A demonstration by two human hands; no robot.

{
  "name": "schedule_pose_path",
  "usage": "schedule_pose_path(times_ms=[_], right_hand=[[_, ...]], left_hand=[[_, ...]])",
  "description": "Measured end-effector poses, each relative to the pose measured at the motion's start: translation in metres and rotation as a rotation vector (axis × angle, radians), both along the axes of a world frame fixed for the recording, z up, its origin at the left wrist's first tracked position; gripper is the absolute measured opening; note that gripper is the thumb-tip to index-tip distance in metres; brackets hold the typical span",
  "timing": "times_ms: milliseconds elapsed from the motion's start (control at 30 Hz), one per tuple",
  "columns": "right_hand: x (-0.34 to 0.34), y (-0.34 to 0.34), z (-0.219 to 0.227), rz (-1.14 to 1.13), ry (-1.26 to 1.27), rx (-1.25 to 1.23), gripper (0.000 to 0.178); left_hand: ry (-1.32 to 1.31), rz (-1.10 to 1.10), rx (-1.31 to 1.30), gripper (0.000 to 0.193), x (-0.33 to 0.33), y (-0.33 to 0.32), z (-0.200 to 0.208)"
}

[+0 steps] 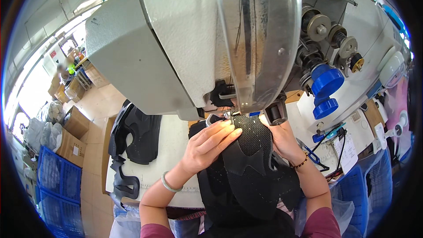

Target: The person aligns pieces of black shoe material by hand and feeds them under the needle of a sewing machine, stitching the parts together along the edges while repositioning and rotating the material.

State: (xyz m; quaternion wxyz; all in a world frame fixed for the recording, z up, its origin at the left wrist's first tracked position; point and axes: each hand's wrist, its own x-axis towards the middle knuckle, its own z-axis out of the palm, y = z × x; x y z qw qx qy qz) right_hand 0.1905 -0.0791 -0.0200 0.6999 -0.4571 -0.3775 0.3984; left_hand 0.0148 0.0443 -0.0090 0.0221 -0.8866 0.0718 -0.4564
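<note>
A black shoe upper (249, 167) with a mesh toe area lies under the sewing machine (180, 31), its far end at the needle area. My left hand (212, 143) holds the upper's left edge close to the needle, fingers pressed together. On the other side, my right hand (285, 140) grips the right edge; its fingertips are partly hidden behind a dark cylindrical machine part (276, 112). The near part of the upper drapes toward me over more black material. A pile of cut black shoe pieces (143, 139) rests on the white table (174, 139) to the left.
Blue knobs (327, 81) and metal tension discs stick out on the machine's right. Blue-handled scissors (312, 153) and a paper sheet (346, 153) lie at right. Blue crates (59, 176) and cardboard boxes (72, 143) stand on the left floor. A person (64, 74) is far off.
</note>
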Motion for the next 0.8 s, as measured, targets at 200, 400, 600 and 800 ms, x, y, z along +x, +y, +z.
schedule_pose_path(times_ms=[200,400,600,800], right_hand=[[0.001,0.0,-0.002,0.032,-0.015,0.032,0.02],[0.001,-0.001,0.001,0.047,0.016,0.021,0.019],[0.022,-0.019,0.004,-0.125,-0.324,-0.095,0.019],[0.022,-0.022,0.009,-0.504,-1.69,0.386,0.05]], left_hand=[[0.038,-0.026,-0.01,0.047,-0.001,0.002,0.005],[0.022,-0.014,0.002,0.049,0.0,0.003,0.0],[0.001,-0.017,-0.034,0.054,0.001,0.005,0.0],[0.004,-0.02,-0.057,0.055,-0.001,0.004,0.001]])
